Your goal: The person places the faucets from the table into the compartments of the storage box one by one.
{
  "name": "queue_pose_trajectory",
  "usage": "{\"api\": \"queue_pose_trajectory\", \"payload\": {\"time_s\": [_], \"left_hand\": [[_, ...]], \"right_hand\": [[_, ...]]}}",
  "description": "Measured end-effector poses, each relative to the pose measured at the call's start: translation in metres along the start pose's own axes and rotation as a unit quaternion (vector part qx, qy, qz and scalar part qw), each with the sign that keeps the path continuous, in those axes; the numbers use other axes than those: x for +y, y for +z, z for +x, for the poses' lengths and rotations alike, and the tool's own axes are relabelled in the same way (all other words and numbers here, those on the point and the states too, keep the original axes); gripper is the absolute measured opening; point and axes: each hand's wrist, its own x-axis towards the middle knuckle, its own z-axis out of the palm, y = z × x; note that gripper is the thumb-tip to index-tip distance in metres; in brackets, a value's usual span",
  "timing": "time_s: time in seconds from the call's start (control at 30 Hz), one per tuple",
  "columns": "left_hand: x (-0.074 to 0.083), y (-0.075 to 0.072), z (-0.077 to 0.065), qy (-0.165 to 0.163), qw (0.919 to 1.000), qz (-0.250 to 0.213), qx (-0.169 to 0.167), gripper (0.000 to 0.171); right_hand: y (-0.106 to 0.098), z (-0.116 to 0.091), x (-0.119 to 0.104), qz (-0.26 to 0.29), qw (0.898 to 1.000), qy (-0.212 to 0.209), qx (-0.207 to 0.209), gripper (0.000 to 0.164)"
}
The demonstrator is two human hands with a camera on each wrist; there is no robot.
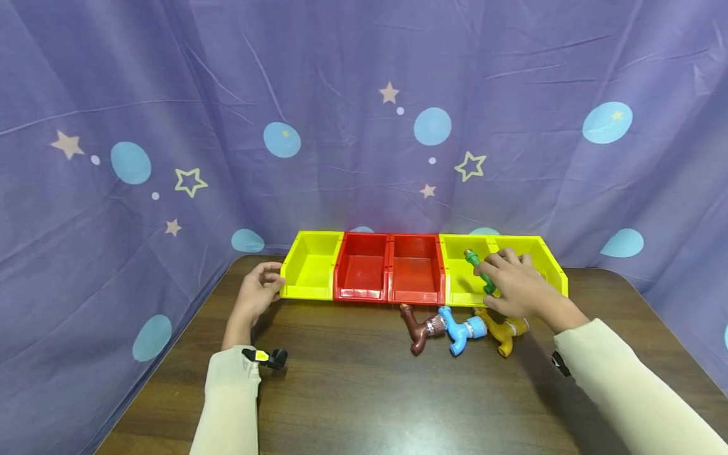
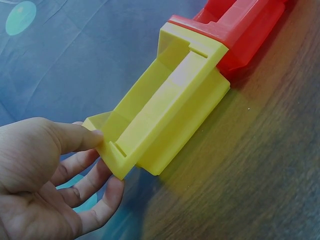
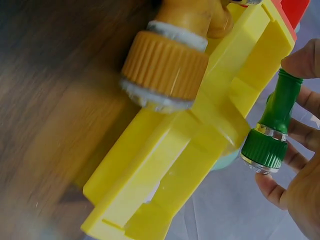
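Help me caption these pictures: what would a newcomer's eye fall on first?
Probably the bright row of yellow and red bins at the back of the table, before the purple curtain. Next, perhaps, the green tap in the right hand, at the row's right end. Then the brown tap, blue tap and mustard tap lying in front of the bins.

We see a purple curtain (image 1: pixel 352 76) hanging in folds and creases behind a dark brown wood-grain table (image 1: pixel 352 392). On the curtain we pick out pale blue ovals (image 1: pixel 432 126), small whitish dots (image 1: pixel 400 110), solid peach stars (image 1: pixel 389 93) and yellow outlined stars (image 1: pixel 471 166); some of the ovals carry a tiny star (image 1: pixel 617 115). We notice the table's rounded far corners (image 1: pixel 611 278) and a soft patch of light (image 1: pixel 398 439) shining on its surface towards us
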Motion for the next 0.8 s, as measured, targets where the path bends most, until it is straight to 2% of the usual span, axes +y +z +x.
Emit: {"api": "queue_pose_trajectory", "payload": {"time_s": [0.43, 0.8], "left_hand": [[-0.001, -0.001, 0.0, 0.006, 1.0, 0.007, 0.0, 0.04], [-0.001, 0.0, 0.002, -0.002, 1.0, 0.0, -0.002, 0.039]], "right_hand": [[0.011, 0.03, -0.01, 0.012, 1.0, 0.014, -0.004, 0.043], [0.022, 0.05, -0.009, 0.015, 0.997, 0.056, -0.052, 0.045]]}}
